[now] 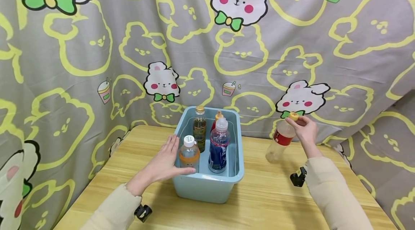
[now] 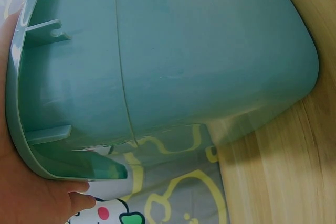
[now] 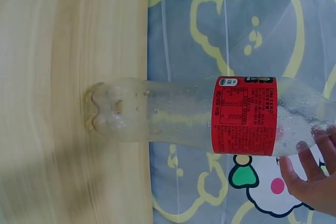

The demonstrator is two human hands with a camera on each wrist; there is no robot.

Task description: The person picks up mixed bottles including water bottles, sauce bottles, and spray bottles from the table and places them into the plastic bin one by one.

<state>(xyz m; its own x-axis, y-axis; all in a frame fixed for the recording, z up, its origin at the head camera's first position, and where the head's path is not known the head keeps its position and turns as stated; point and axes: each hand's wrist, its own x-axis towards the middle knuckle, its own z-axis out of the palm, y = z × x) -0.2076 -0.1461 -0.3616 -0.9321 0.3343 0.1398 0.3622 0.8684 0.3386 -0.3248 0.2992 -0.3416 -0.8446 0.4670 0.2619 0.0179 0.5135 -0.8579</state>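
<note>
My right hand (image 1: 306,129) holds a clear plastic bottle (image 3: 181,111) near its yellow cap (image 1: 293,116). This bottle has a red label (image 3: 244,115) and its base is at the wooden tabletop; whether it touches cannot be told. My left hand (image 1: 163,159) rests with spread fingers on the rim of a light blue plastic bin (image 2: 210,56), at the front left corner. Inside the bin stand a white-capped bottle with an orange label (image 1: 189,156), a dark bottle with a gold cap (image 1: 199,129), and a blue-labelled bottle (image 1: 218,150). Behind the last one shows an orange-topped bottle (image 1: 218,115), mostly hidden.
The bin stands on a wooden table (image 1: 259,194), left of the held bottle. A grey curtain (image 1: 191,53) with yellow outlines and white cartoon animals hangs behind the table and down both sides. Small black devices (image 1: 298,177) are on both wrists.
</note>
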